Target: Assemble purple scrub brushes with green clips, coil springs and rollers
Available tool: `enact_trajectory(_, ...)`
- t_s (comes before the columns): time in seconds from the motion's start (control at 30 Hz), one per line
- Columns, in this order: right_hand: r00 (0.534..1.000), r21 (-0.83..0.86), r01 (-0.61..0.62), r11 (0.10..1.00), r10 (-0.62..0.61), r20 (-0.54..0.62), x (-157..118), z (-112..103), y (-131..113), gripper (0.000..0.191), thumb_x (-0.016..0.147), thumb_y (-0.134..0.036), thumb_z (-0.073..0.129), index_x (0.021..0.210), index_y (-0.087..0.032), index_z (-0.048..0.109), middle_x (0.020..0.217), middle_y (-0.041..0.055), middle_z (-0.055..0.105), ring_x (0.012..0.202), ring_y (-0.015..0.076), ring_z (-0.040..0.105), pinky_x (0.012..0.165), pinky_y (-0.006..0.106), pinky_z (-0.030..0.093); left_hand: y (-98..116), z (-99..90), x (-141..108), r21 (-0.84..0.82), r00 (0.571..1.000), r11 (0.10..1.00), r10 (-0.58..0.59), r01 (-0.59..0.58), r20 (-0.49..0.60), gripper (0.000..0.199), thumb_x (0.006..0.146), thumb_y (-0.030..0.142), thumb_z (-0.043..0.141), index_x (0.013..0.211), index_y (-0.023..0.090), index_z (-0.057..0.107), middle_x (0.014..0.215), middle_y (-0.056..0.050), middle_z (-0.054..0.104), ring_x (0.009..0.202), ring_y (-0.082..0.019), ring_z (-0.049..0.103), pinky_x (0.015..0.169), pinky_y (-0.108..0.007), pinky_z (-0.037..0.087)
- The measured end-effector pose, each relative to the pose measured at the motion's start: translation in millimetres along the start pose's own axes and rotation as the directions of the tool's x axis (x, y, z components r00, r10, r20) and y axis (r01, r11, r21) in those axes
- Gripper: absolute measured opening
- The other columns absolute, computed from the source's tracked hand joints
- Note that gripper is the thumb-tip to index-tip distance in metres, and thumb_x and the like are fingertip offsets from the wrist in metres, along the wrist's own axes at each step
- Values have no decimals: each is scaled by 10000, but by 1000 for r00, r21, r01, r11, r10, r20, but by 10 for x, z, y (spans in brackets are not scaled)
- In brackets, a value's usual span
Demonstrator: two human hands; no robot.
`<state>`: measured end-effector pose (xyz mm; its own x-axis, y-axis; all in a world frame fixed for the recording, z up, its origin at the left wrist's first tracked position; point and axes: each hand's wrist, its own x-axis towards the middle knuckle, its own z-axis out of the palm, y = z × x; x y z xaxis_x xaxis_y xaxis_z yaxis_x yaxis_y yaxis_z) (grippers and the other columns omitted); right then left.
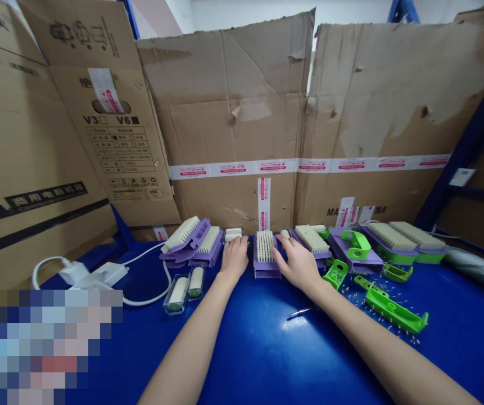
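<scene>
My left hand (235,259) reaches forward on the blue table, its fingers bent down at a small whitish block (234,233). A speck of green shows beside its thumb; what lies under the fingers is hidden. My right hand (298,263) has thumb and forefinger spread. Its forefinger is by a short white roller (284,233), and the thumb is at the right side of a purple brush (264,250) with cream bristles. That brush lies between my hands, bristles up. Another purple brush (312,239) lies just beyond my right hand.
Purple brushes (182,235) and clear-cased white rollers (178,293) are at left, near a white power strip (109,274). Green plastic brackets (396,310), scattered screws (412,339) and green-based brushes (391,236) are at right. A screwdriver-like tool (299,313) lies by my right forearm. Cardboard (233,129) stands behind.
</scene>
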<state>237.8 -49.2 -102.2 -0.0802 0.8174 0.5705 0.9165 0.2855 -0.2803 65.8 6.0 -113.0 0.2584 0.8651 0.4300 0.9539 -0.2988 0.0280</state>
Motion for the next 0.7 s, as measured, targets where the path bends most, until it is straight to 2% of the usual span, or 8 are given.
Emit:
enact_trajectory(0.07,998,-13,59,998,-59,30,-22,-52,-44,430,902,-426,356,1191,-162,535,894,104,678,800,235,641,699,300,447,-30,0,1,-10,1000,1000,-14,14,-18,319,828,49,384,1082,150,548,1006,-109,617,973,-223,575,831,-341,417)
enact_trajectory(0.13,979,-5,152,988,-149,141,-47,-80,-88,415,900,-436,365,1181,-187,543,755,73,686,702,223,647,647,282,436,-57,-1,10,-14,998,999,-38,37,-49,313,852,74,363,1089,154,552,1027,-115,613,994,-229,568,846,-346,417)
enact_trajectory(0.23,921,-7,292,956,-279,271,-68,-57,-116,441,870,-429,442,1248,-209,496,779,78,695,709,235,652,629,278,428,-78,2,42,-148,981,982,-137,117,-134,291,879,127,362,1100,168,546,1071,-106,609,1004,-216,569,852,-321,431)
enact_trajectory(0.37,933,39,245,969,-247,261,-58,12,-73,485,870,-283,439,1342,-186,384,922,93,682,791,220,641,672,280,441,-55,11,74,-397,943,903,-262,164,-207,239,877,163,401,1065,179,549,1052,-80,617,961,-192,588,825,-283,454)
enact_trajectory(0.43,947,51,217,975,-223,233,-46,7,-57,518,859,-269,441,1359,-161,355,951,100,665,848,217,624,714,288,448,-23,0,67,-431,921,888,-289,157,-260,235,889,179,387,1065,173,542,1035,-84,609,955,-187,585,824,-278,453)
enact_trajectory(0.5,953,10,221,975,-218,211,-26,-36,-62,491,862,-280,428,1334,-151,394,982,116,650,892,226,608,749,303,447,16,-23,44,-434,898,890,-297,138,-323,242,909,203,358,1074,169,532,1028,-85,595,956,-181,576,823,-272,450)
enact_trajectory(0.6,967,-85,189,978,-171,188,31,-164,-68,373,881,-280,381,1209,-178,527,979,120,653,875,238,613,720,312,446,80,-47,-7,-338,905,940,-174,36,-389,279,932,223,310,1107,167,519,1016,-88,583,969,-182,558,836,-273,439)
enact_trajectory(0.7,977,-195,86,977,-44,210,106,-355,10,281,856,-271,416,1026,-196,627,937,125,664,833,268,629,668,330,441,137,-29,-53,-133,932,979,98,-152,-348,312,924,174,295,1133,159,525,947,-96,583,937,-202,550,834,-297,429)
